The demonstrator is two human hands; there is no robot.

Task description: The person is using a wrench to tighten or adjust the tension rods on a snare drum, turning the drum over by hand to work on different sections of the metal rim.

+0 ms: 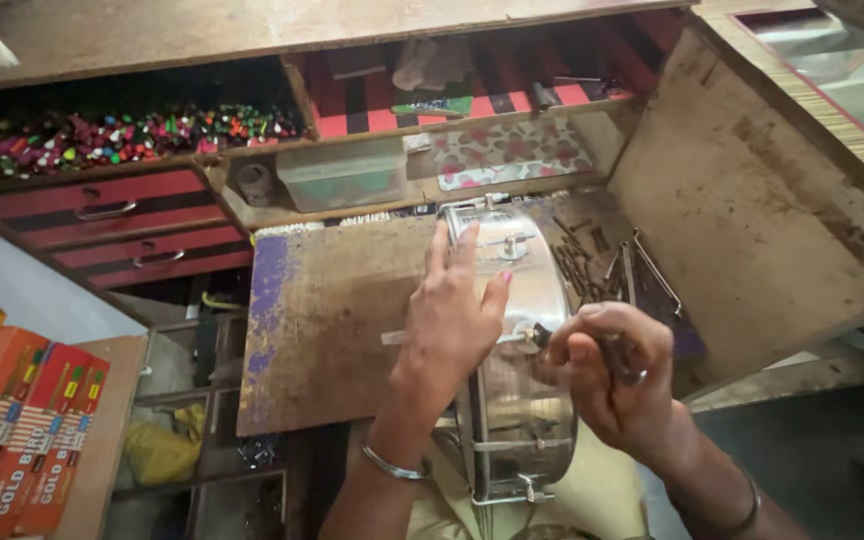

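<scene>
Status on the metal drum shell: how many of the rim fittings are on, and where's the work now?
Done: several lugs sit along the metal drum shell, top and bottom. In hand: the left hand steadies the shell; the right hand drives a tool into the middle lug. Left: cannot tell; the far side is hidden, loose hardware remains on the board.

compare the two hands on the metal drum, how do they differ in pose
The left hand lies open and flat against the drum, fingers spread; the right hand is curled shut around a small tool at a side screw. The left grips nothing; the right grips the tool. Both wear a metal bangle.
</scene>
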